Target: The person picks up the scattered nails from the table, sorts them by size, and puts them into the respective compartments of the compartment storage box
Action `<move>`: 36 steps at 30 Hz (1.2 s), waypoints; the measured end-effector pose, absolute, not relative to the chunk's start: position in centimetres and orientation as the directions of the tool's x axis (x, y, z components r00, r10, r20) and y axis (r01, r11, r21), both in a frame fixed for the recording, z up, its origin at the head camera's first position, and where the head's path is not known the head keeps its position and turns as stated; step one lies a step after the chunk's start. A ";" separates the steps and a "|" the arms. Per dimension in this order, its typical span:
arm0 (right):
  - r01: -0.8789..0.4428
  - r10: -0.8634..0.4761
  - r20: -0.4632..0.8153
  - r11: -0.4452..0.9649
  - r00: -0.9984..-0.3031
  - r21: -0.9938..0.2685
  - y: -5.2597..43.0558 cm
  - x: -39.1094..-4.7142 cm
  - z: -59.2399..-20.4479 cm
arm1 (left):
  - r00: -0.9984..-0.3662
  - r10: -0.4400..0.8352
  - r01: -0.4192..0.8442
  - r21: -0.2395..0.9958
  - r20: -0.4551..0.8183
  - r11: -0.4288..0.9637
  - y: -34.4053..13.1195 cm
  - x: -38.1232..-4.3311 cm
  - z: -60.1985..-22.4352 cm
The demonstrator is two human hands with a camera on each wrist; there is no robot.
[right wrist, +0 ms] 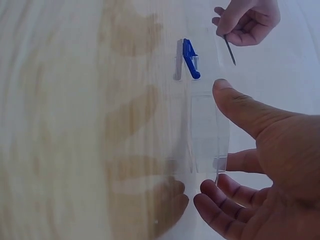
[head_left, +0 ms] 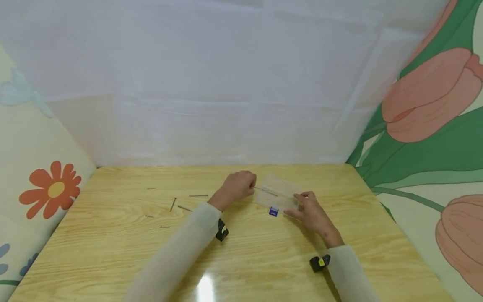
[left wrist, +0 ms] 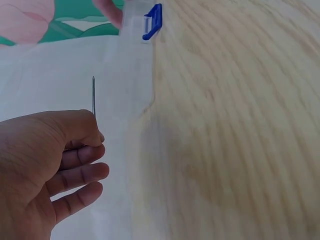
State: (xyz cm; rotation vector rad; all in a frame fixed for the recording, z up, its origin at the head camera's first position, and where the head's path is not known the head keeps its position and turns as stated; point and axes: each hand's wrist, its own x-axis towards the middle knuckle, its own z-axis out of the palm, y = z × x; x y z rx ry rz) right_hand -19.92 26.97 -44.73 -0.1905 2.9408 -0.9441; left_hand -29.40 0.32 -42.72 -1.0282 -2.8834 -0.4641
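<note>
While the left hand [head_left: 235, 188] pinches a single nail [left wrist: 94, 97] between thumb and forefinger, tip toward the right edge, the right hand [head_left: 310, 213] is spread wide at the right end of a clear plastic box [head_left: 284, 187]; contact pressure cannot be told. The box sits right of centre near the far edge of the worktop [head_left: 256, 264], blue latch [head_left: 273, 212] on its near side. Loose nails [head_left: 198, 195] lie between the left edge and the left forearm.

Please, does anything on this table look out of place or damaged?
Several loose nails lie at different angles on the table, left of the clear box, so they look scattered. I see no clear damage or spill.
</note>
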 end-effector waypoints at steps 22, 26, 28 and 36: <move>-0.101 -0.130 -0.005 0.793 -0.991 -0.601 26.8 -20.2 -44.6 | -0.778 0.605 0.628 0.264 0.172 0.732 3.2 -29.5 -43.4; -0.091 -0.123 -0.011 0.788 -0.992 -0.608 26.8 -20.2 -44.7 | -0.774 0.609 0.633 0.265 0.175 0.728 3.5 -29.5 -43.4; -0.089 -0.121 -0.013 0.789 -0.993 -0.608 26.7 -20.2 -44.7 | -0.773 0.609 0.633 0.265 0.177 0.727 3.6 -29.5 -43.5; -0.087 -0.121 -0.015 0.793 -0.993 -0.603 26.7 -20.1 -44.8 | -0.775 0.612 0.631 0.256 0.157 0.733 3.6 -29.4 -43.5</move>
